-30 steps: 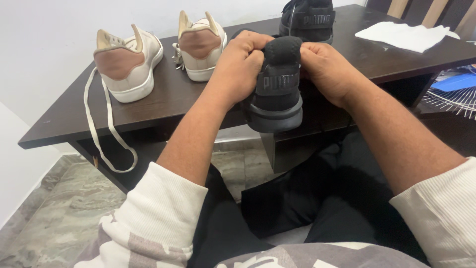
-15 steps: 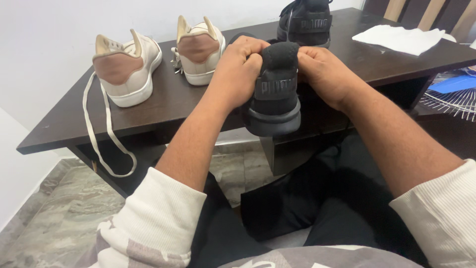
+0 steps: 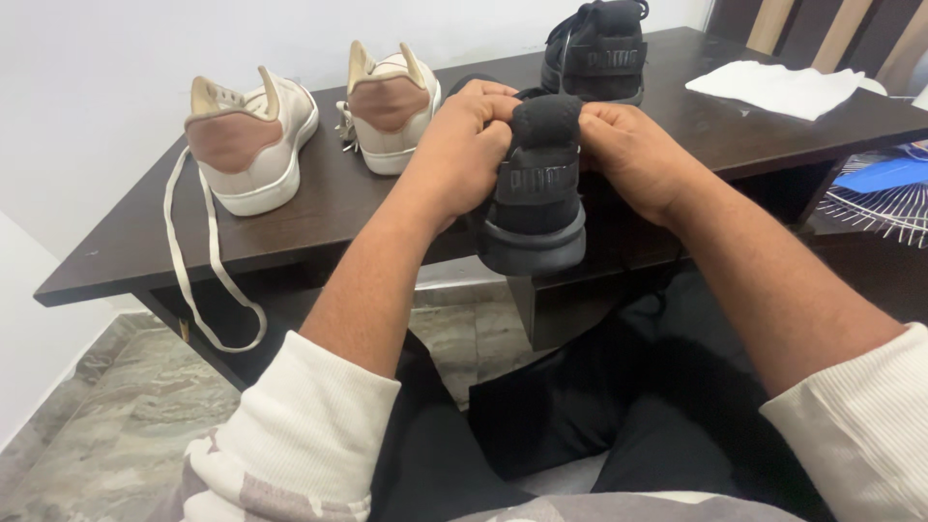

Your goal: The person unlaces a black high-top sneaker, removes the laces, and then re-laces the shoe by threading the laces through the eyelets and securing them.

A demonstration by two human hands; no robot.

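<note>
While gripping black sneaker (image 3: pixel 535 193) heel-on: left hand (image 3: pixel 462 145) curled shut at nine o'clock, right hand (image 3: pixel 626 150) closed at three; cream sneakers (image 3: pixel 253 145) at ten.

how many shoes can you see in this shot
4. One black fabric sneaker is held heel-up between the left hand and right hand. Its black match sits at the dark wooden table's far edge. Two cream leather sneakers with brown heel patches stand left. None seem hidden.

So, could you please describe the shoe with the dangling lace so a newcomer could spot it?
On the dark wooden table, look to the far left corner. The cream sneaker there, unlike its partner sneaker, trails a long lace off the table's edge.
</note>
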